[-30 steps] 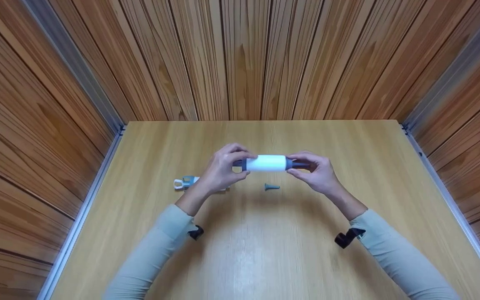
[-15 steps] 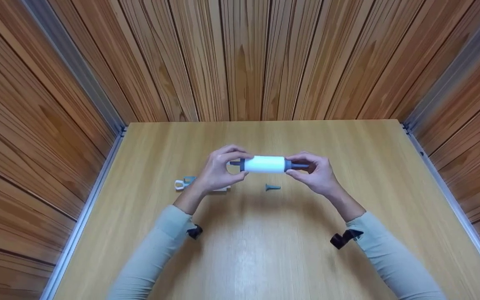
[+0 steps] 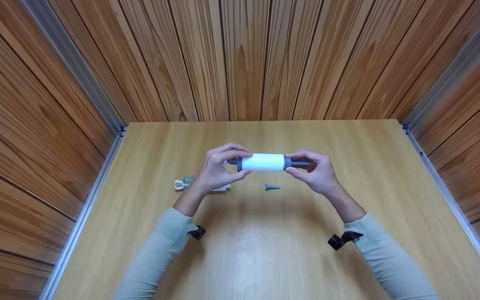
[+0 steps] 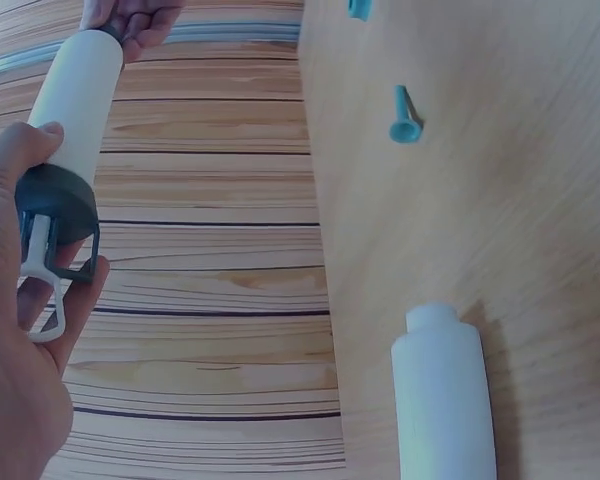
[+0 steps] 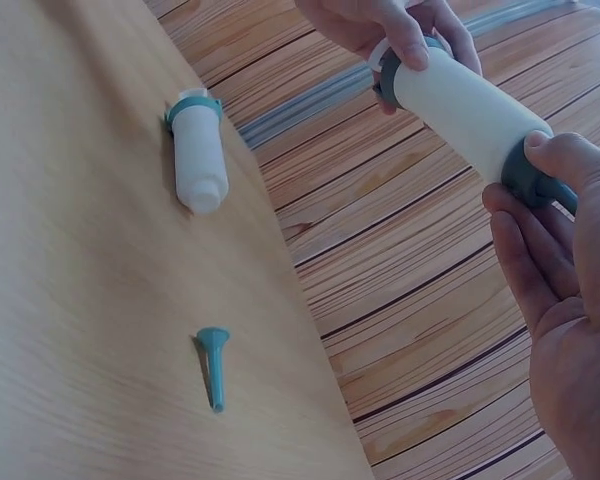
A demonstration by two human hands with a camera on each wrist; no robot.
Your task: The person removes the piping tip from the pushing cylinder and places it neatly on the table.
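Well, nearest the person, two pale green sleeves [image 3: 156,246] reach in over a pale wooden table [image 3: 265,266]. Past them lie a small teal plastic cone nozzle [image 3: 272,187], flared end left, and, partly under the left wrist, a white plastic bottle with a teal collar [image 5: 198,160], neck to the right. Farther in, raised above these, is a white plastic cylinder with dark teal ends [image 3: 263,162], pinched at its left end by the left hand [image 3: 217,168], at its right by the right hand [image 3: 318,171]. Its long axis runs left to right, nearly level; its white ring handle [image 4: 60,308] sits left, its narrow spout [image 3: 300,163] points right. The left hand and handle end have just eased slightly leftward; both grips remain, so I'd judge the work stays between the hands. Behind stands a brown plank wall [image 3: 244,62].
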